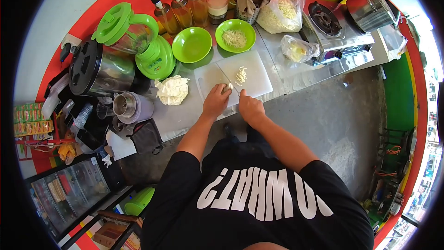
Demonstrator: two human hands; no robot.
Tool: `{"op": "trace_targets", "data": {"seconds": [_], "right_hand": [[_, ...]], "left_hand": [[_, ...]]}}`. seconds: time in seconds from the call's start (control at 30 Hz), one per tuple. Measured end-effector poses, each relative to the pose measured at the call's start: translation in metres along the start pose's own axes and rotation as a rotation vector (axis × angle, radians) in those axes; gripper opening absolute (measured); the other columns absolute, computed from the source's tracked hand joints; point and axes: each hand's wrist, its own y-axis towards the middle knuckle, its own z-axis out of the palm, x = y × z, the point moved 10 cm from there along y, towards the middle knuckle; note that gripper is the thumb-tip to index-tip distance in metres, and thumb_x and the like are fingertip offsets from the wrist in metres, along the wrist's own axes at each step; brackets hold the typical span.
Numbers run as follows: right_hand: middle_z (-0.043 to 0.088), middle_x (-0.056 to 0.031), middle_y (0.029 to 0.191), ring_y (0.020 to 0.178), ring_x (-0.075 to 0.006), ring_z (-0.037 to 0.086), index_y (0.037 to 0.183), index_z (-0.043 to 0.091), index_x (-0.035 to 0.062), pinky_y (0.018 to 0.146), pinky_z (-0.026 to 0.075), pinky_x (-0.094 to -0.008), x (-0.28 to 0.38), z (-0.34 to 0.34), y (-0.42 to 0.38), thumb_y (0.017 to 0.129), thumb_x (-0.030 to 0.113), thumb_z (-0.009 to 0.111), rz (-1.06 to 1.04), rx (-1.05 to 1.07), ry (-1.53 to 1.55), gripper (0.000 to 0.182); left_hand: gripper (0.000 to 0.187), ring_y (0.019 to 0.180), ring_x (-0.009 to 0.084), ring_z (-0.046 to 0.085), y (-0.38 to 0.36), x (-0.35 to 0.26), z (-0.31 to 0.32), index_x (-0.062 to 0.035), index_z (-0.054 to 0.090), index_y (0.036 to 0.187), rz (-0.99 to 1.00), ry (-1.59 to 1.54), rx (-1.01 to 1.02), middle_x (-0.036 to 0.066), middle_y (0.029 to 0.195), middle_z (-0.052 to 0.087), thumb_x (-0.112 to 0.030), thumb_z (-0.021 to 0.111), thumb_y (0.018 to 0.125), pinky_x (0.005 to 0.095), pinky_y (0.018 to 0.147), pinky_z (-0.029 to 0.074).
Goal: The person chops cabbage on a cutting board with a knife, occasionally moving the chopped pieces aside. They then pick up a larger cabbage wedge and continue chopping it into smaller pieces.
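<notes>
Apparently mid-slicing: cutting a small whitish piece (230,86) with a thin-bladed metal knife (225,73) on a white rectangular plastic-looking cutting board (260,72), just beside a little pile of pale, thin strips (241,76). Probably calls next for short, controlled strokes, with fingertips tucked clear of the edge. Pinning the piece under curled fingers of the left hand (217,100), palm down; gripping the handle in the wrapped right hand (251,108). Reaching forward with both forearms, angled inward.

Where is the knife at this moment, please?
In the head view, near the middle, the knife is in the right hand, over the white cutting board, between the left hand and the pale cut strips.
</notes>
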Motion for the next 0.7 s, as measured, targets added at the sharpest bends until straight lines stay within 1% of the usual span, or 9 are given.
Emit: {"op": "trace_targets", "data": {"seconds": [0.07,0.17,0.27,0.37,0.47,0.57,0.7], "right_hand": [[0.076,-0.0193,0.089,0.082,-0.0335,0.077,0.116,0.047,0.0025,0.069,0.062,-0.0432,-0.003,0.008,-0.015,0.102,0.014,0.048,0.061,0.076,-0.041,0.017],[0.076,-0.0192,0.090,0.085,-0.0335,0.077,0.116,0.047,0.0016,0.071,0.062,-0.0421,-0.008,0.026,-0.015,0.103,0.013,0.048,0.076,0.071,-0.099,0.018],[0.076,-0.0198,0.091,0.084,-0.0335,0.077,0.117,0.047,0.0011,0.073,0.062,-0.0421,-0.003,0.021,0.000,0.102,0.013,0.049,0.038,0.043,-0.007,0.019],[0.076,-0.0202,0.090,0.085,-0.0343,0.077,0.119,0.046,-0.0002,0.073,0.062,-0.0431,0.002,0.006,0.006,0.101,0.011,0.051,0.017,0.050,-0.004,0.022],[0.076,-0.0203,0.091,0.086,-0.0344,0.077,0.119,0.046,-0.0002,0.075,0.062,-0.0439,0.002,0.005,-0.011,0.100,0.010,0.052,0.051,0.068,0.022,0.023],[0.076,-0.0210,0.093,0.088,-0.0346,0.077,0.117,0.046,0.0013,0.076,0.062,-0.0442,-0.003,0.020,-0.017,0.100,0.010,0.052,0.058,0.087,0.017,0.020],[0.076,-0.0214,0.092,0.088,-0.0347,0.077,0.117,0.046,0.0020,0.075,0.062,-0.0441,-0.005,0.014,0.002,0.100,0.010,0.053,0.049,0.064,0.027,0.020]], "left_hand": [[0.024,0.111,0.0330,0.061,0.001,-0.002,-0.001,-0.0060,0.068,0.105,0.042,0.014,-0.030,0.012,0.113,0.064,-0.004,0.070,0.081,0.0426,0.094,0.053],[0.025,0.109,0.0330,0.061,0.001,-0.003,-0.003,-0.0040,0.067,0.105,0.070,0.009,-0.064,0.013,0.110,0.064,-0.003,0.071,0.080,0.0427,0.093,0.054],[0.025,0.108,0.0324,0.061,0.000,-0.002,-0.003,-0.0018,0.067,0.105,0.073,0.010,-0.084,0.013,0.109,0.064,-0.002,0.070,0.080,0.0426,0.093,0.054],[0.025,0.107,0.0323,0.061,0.000,-0.005,-0.006,-0.0005,0.067,0.105,0.064,-0.007,-0.092,0.013,0.110,0.065,-0.002,0.068,0.081,0.0422,0.093,0.054],[0.026,0.106,0.0325,0.061,0.000,-0.005,-0.005,-0.0011,0.067,0.107,0.075,0.009,-0.101,0.013,0.110,0.065,-0.001,0.068,0.081,0.0420,0.092,0.054],[0.026,0.104,0.0327,0.061,-0.001,-0.006,-0.007,-0.0016,0.067,0.107,0.080,0.012,-0.110,0.012,0.108,0.065,0.000,0.068,0.081,0.0417,0.091,0.054],[0.025,0.102,0.0321,0.061,-0.001,-0.004,-0.005,-0.0021,0.068,0.107,0.048,-0.001,-0.095,0.011,0.106,0.065,0.000,0.067,0.081,0.0419,0.090,0.054]]}}
